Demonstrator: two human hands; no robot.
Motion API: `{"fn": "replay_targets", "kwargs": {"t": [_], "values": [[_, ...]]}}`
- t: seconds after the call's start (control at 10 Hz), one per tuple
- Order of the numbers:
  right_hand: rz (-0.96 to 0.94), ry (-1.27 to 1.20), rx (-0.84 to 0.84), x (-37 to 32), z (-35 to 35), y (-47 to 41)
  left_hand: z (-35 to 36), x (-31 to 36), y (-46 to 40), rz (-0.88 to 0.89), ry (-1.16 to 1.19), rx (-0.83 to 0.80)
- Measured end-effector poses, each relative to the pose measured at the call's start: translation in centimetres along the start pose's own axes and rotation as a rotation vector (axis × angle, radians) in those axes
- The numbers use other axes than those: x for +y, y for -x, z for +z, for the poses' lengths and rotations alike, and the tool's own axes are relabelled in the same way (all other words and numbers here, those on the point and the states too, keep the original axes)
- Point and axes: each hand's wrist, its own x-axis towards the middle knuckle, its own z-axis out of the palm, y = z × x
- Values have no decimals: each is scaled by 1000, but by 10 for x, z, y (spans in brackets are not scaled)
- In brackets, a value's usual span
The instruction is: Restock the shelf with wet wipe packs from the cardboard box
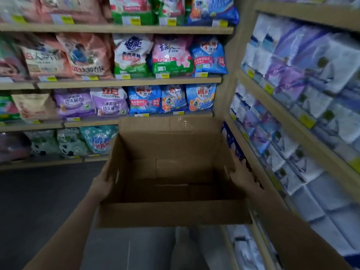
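An open brown cardboard box [173, 213] is held up in front of me with its flaps standing open. Its inside shows only bare cardboard; I see no packs in it. My left hand [103, 184] grips the box's left wall. My right hand [243, 176] presses flat against its right wall. The wooden shelf [259, 98] on my right is filled with white, blue and purple wet wipe packs [303, 75] stacked on several levels.
Straight ahead another wooden shelf unit [116, 29] carries bags of washing powder [132, 55] on several levels. Dark floor [39, 201] lies to the left, under the box. My legs [194, 248] show below the box.
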Motion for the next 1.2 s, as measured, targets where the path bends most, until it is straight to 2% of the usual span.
{"fn": "replay_targets", "kwargs": {"t": [0.2,0.3,0.5,0.6,0.7,0.8,0.9,1.0,1.1,1.2], "values": [[160,81,-73,33,52,-148,50,-17,-136,-164,-15,-72],[128,144,-105,62,96,-210,86,-38,-194,-206,-55,-84],[14,365,-99,150,258,-300,195,-145,-299,-242,-221,-91],[70,321,-100,196,346,-332,258,-219,-341,-226,-287,-33],[49,347,-145,240,423,-358,321,-294,-371,-217,-325,-32],[133,273,-259,284,488,-378,366,-349,-391,-284,-369,-45],[91,421,-260,314,529,-384,398,-378,-399,-305,-393,-32],[88,619,-302,319,543,-369,409,-387,-398,-287,-402,-45],[106,684,-376,315,526,-368,398,-380,-400,-308,-442,-94],[119,600,-460,271,490,-381,362,-333,-408,-285,-487,-100]]}}
